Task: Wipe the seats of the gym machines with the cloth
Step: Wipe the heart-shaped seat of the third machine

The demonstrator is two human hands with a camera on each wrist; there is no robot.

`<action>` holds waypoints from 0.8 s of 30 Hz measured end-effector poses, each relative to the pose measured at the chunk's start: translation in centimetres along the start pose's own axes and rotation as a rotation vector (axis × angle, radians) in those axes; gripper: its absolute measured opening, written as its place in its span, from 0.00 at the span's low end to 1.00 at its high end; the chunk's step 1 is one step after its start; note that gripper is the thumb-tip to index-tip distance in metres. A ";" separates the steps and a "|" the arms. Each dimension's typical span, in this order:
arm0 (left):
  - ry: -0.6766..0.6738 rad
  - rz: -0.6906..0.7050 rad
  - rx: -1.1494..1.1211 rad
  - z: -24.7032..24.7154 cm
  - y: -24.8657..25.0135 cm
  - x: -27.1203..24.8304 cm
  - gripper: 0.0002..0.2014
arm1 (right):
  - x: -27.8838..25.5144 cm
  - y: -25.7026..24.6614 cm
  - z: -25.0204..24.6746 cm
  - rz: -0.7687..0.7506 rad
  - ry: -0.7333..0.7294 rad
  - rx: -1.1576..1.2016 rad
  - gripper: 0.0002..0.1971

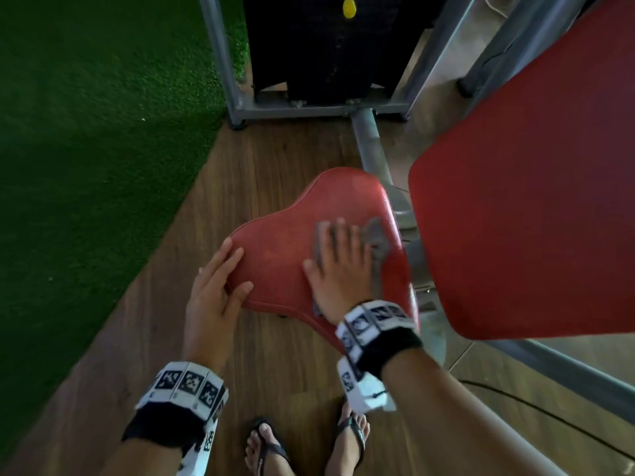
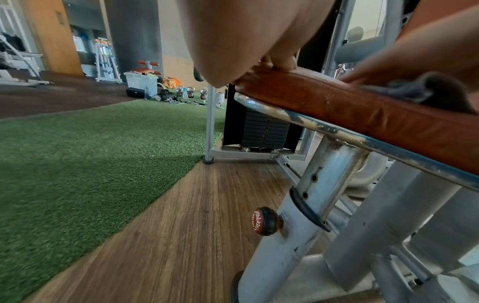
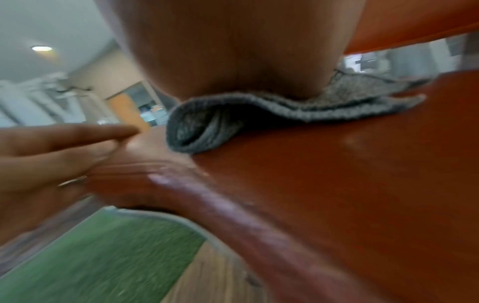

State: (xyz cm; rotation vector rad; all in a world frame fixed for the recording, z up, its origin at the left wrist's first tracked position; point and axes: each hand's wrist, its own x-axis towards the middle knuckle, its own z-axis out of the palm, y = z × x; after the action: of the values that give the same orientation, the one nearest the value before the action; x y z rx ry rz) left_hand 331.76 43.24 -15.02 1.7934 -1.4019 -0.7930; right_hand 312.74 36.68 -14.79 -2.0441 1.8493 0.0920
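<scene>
A red padded seat (image 1: 292,242) of a gym machine sits low in the middle of the head view. A grey cloth (image 1: 376,237) lies flat on its right half. My right hand (image 1: 338,266) presses on the cloth with straight, spread fingers. In the right wrist view the cloth (image 3: 259,114) bunches under the palm on the seat (image 3: 337,174). My left hand (image 1: 220,283) rests on the seat's left edge, fingers straight on top and thumb along the front rim. The left wrist view shows the seat's side (image 2: 362,110) and the cloth (image 2: 427,90).
A large red back pad (image 1: 529,207) overhangs the seat on the right. The black weight stack (image 1: 330,46) in its grey frame stands behind. Green turf (image 1: 86,149) lies left, wood floor (image 1: 261,359) under my sandalled feet. A knob (image 2: 265,221) sticks out of the seat post.
</scene>
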 end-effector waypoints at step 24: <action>0.159 -0.171 -0.008 0.8 0.1 -0.5 0.30 | 7.3 -2.5 -6.0 -0.377 0.046 0.050 0.11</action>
State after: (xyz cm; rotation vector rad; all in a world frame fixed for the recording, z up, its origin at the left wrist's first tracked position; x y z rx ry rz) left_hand 330.90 43.62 -15.37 1.9441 -1.1530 -0.7240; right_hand 314.89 28.00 -10.88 -2.3348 1.4429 -0.1030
